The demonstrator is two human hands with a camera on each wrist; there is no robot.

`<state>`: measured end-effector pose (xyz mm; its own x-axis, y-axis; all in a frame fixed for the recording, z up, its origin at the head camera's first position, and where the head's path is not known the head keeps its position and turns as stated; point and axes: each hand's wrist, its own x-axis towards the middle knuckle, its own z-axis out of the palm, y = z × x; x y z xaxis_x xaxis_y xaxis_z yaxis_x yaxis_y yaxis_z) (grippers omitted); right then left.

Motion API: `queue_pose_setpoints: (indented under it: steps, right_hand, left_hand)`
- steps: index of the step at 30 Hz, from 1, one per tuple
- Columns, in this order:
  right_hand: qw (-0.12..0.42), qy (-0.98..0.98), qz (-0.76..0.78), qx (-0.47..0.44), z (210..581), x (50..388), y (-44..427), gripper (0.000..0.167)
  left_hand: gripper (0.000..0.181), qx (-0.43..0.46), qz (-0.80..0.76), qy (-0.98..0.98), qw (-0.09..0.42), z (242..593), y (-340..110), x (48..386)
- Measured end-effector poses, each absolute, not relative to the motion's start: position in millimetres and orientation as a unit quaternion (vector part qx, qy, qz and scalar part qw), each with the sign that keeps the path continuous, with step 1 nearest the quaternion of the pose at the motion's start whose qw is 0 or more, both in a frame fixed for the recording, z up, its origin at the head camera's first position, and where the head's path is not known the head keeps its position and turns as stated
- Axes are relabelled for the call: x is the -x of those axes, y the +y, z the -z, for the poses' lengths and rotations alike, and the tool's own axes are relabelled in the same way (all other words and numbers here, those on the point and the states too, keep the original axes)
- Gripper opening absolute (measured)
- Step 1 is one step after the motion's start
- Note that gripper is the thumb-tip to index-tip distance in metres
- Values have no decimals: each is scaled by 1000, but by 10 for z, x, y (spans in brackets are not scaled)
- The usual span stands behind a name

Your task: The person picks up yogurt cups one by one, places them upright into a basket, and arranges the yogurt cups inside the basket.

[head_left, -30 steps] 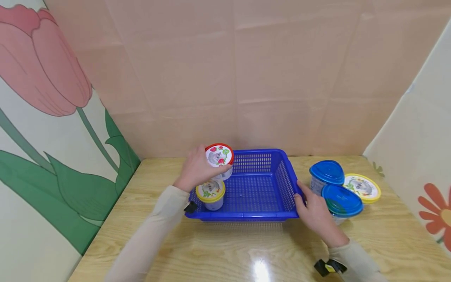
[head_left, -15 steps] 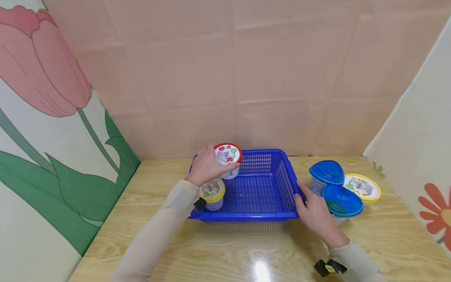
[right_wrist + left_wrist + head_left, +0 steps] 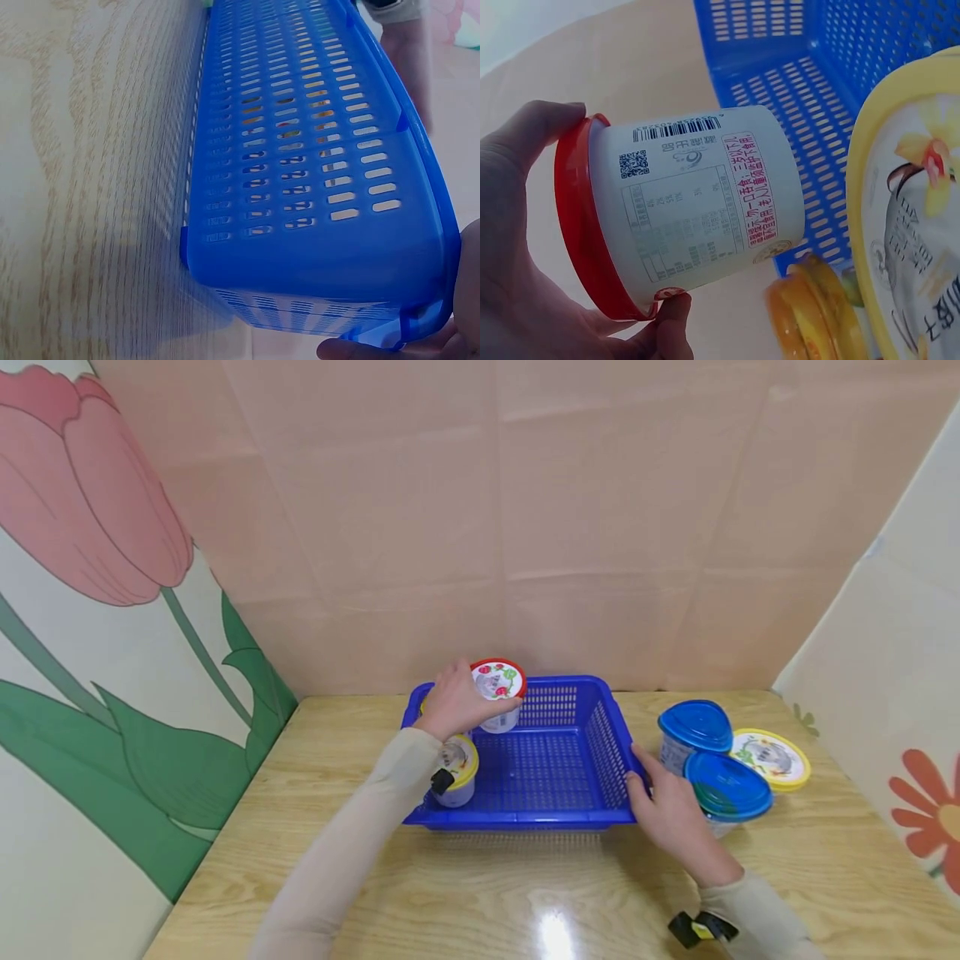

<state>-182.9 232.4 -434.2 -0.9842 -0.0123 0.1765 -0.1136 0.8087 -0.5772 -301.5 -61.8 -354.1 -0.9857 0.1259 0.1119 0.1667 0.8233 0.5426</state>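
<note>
My left hand (image 3: 459, 700) grips a white tub with a red lid (image 3: 498, 682) by its lid, over the back left of a blue plastic basket (image 3: 517, 817). In the left wrist view the fingers and thumb curl around the red rim of the tub (image 3: 697, 195). A yellow-lidded tub (image 3: 457, 777) stands in the basket's front left corner, partly behind my wrist. Another yellow edge (image 3: 427, 703) peeks out behind the left hand, mostly hidden. My right hand (image 3: 671, 806) holds the basket's right rim; in the right wrist view its fingers wrap the corner of the basket (image 3: 315, 255).
Right of the basket on the wooden table (image 3: 480, 893) stand two blue-lidded tubs (image 3: 696, 725) and a yellow-lidded one (image 3: 772, 758), close together beside my right hand. A paper-covered wall (image 3: 525, 527) rises directly behind the basket.
My left hand has carried the red-lidded tub to the right along the back of the basket. My right hand and the basket have stayed in place.
</note>
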Motion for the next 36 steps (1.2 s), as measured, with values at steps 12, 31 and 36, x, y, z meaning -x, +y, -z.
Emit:
queue_pose_setpoints:
  steps: [12,31,36]
  right_hand:
    - [74,-948,-308,-31,4337,1818,2326,54]
    - [81,-948,-305,-37,4331,1822,2331,54]
    - [80,-948,-306,-35,4347,1829,2336,54]
  left_hand:
    - [98,77,263,-961,29,3664,-530,3128]
    - [93,74,192,-979,4,3737,-421,3208]
    - [97,72,163,-984,-5,3770,-413,3249]
